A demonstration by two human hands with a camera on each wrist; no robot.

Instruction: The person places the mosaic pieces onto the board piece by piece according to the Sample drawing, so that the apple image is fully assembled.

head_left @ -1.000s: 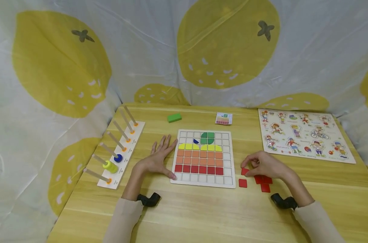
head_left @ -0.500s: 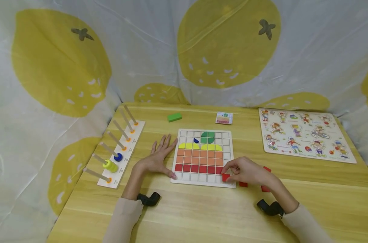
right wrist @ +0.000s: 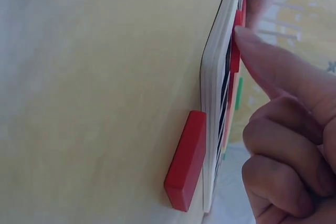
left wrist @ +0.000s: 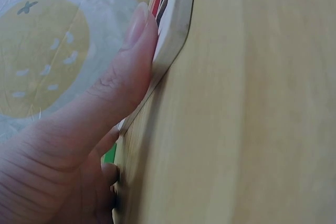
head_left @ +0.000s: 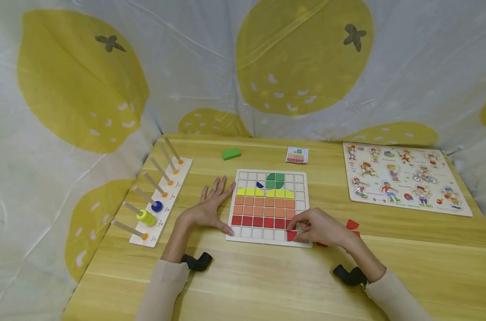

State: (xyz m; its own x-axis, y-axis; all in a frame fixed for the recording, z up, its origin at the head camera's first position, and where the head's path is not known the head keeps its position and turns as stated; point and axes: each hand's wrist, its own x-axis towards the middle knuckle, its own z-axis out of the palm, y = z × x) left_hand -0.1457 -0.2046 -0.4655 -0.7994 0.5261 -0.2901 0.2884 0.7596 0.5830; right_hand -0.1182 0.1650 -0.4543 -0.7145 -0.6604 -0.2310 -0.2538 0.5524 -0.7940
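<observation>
A white grid board point(head_left: 246, 232) lies at the table's middle, bearing red, orange, yellow, green and blue tiles. My left hand point(head_left: 204, 214) has its fingers spread along the board's left edge, the thumb resting on the lower left corner. With thumb and index finger my right hand point(head_left: 322, 227) pinches a red square tile point(head_left: 290, 236) over the bottom row, near the right end; whether it lies flat in its cell I cannot tell. The right wrist view has this tile point(right wrist: 235, 51) at the board's surface. One loose red tile point(right wrist: 186, 161) lies on the table beside the board.
More red pieces point(head_left: 352, 224) lie partly hidden behind the right hand. A peg stand point(head_left: 162, 203) with yellow and blue rings stands left. Toward the back are a green block point(head_left: 232, 154) and a small pattern card point(head_left: 297, 155). A picture puzzle board point(head_left: 407, 180) lies at right.
My right hand took a red tile from the loose pieces on the right and moved left with it to the board's bottom row. The left hand stayed in place.
</observation>
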